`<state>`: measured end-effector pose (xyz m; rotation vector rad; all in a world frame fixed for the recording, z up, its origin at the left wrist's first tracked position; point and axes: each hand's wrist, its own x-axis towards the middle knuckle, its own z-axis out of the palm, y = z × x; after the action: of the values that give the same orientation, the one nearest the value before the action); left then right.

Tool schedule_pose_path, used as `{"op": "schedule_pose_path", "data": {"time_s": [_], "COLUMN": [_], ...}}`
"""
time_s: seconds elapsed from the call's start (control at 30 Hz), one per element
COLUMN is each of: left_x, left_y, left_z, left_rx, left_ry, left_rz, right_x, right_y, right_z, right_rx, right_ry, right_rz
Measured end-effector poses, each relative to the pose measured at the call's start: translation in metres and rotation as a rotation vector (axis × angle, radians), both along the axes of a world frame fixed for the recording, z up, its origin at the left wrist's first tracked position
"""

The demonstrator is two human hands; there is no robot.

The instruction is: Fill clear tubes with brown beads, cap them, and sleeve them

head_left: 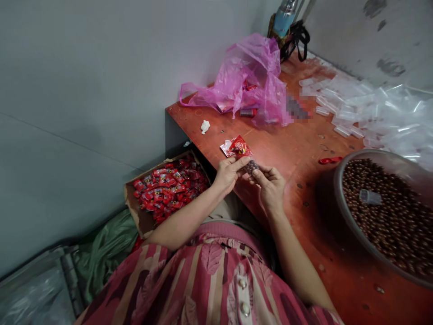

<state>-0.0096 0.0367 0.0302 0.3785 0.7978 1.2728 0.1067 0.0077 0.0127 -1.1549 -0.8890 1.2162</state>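
Observation:
In front of my body, a small clear tube full of dark brown balls is held between both hands. My left hand pinches its left end with thumb and fingers. The fingertips of my right hand grip the other end. Just beyond my left fingers lie red printed wrappers on the orange-red table. To the right stands a grey basin of shiny brown balls, with a small clear cup resting on them.
Left of the table, a cardboard box holds many red packets. A pink plastic bag lies at the back, near a crumpled white tissue. Clear plastic tubes are heaped at the right. A red strip lies beside the basin.

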Motion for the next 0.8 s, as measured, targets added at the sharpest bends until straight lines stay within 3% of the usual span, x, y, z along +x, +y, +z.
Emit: {"op": "schedule_pose_path", "data": {"time_s": [0.13,0.23,0.37,0.47,0.57,0.7,0.8], "left_x": [-0.002,-0.014,-0.027,-0.023,-0.016,-0.016,-0.020], "left_y": [-0.004,-0.002,-0.002,-0.009,-0.018,-0.025,-0.022], "left_z": [0.000,0.001,0.004,0.008,0.006,-0.003,-0.004], "left_rx": [0.077,0.145,0.320,0.414,0.485,0.436,0.391], "left_ry": [0.103,0.322,0.883,1.108,1.181,1.187,1.200], "left_rz": [-0.013,-0.022,-0.123,-0.260,-0.335,-0.394,-0.361], "right_x": [-0.003,0.008,0.030,0.033,0.028,0.027,0.029], "right_y": [-0.006,-0.004,0.015,0.034,0.050,0.056,0.050], "right_z": [-0.001,0.011,0.042,0.060,0.063,0.058,0.056], "right_rx": [-0.017,0.004,0.343,0.595,0.645,0.574,0.602], "right_ry": [0.011,-0.215,-0.698,-0.894,-0.919,-0.815,-0.810], "right_rz": [0.028,0.125,0.046,0.201,0.261,0.074,0.202]}}
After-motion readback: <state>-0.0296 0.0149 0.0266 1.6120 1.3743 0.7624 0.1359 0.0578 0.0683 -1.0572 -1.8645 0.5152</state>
